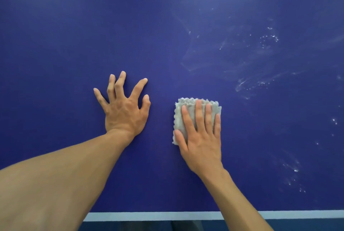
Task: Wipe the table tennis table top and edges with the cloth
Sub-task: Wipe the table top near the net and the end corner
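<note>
Right grip (200, 135) flat on folded cloth (178, 119); left grip (122, 109) splayed, empty, on table (55, 44).

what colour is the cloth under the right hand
Pale grey-beige cloth with a scalloped edge, seen in the head view.

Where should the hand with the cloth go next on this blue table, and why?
Probably slide the right hand, pressing flat on the cloth, rightward and forward into the whitish smears and droplets. They lie beyond the cloth on that side, while the table top around the left hand looks clean.
</note>
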`<action>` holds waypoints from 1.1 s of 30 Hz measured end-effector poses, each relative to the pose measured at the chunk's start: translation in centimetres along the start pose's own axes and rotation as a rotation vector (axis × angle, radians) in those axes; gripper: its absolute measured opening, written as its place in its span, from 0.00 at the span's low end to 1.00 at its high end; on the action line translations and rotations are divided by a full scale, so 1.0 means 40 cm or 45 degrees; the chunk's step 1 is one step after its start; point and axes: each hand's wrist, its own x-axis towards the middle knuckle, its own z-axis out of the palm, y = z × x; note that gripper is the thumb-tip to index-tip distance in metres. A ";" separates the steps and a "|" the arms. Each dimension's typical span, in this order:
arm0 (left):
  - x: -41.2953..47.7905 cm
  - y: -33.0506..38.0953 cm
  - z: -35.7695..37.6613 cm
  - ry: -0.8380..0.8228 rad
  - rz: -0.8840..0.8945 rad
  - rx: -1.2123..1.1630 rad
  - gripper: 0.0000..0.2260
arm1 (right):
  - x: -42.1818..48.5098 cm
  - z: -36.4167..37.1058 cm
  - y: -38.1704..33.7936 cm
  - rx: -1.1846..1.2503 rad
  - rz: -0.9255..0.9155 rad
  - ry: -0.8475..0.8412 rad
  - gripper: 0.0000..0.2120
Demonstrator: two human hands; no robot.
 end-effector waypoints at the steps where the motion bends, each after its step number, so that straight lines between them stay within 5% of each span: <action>1: 0.000 -0.001 0.001 0.006 0.005 0.003 0.22 | -0.024 -0.005 0.043 -0.013 0.005 -0.013 0.33; 5: 0.000 -0.003 0.003 0.022 0.029 0.017 0.24 | 0.057 -0.053 0.158 -0.026 0.283 -0.078 0.34; 10: 0.004 -0.002 0.006 0.041 0.025 0.031 0.24 | 0.424 -0.103 0.118 0.217 0.815 0.017 0.34; 12: 0.004 -0.003 0.005 0.051 0.031 0.023 0.24 | 0.498 -0.098 0.035 0.209 0.711 -0.003 0.34; 18: 0.001 -0.005 0.011 0.089 0.046 0.027 0.24 | 0.321 -0.052 -0.046 -0.031 -0.249 -0.014 0.32; 23: 0.007 -0.003 0.010 0.105 0.053 0.028 0.23 | 0.479 -0.111 0.133 -0.027 0.141 -0.067 0.33; 27: 0.004 -0.002 0.006 0.067 0.039 0.046 0.24 | 0.746 -0.165 0.099 0.103 0.506 -0.026 0.32; 29: 0.004 0.001 0.002 0.060 0.037 0.057 0.24 | 0.792 -0.160 0.030 0.085 0.420 -0.040 0.33; 33: 0.009 0.002 -0.005 0.051 0.034 0.070 0.24 | 0.686 -0.111 -0.087 -0.038 -0.336 -0.056 0.32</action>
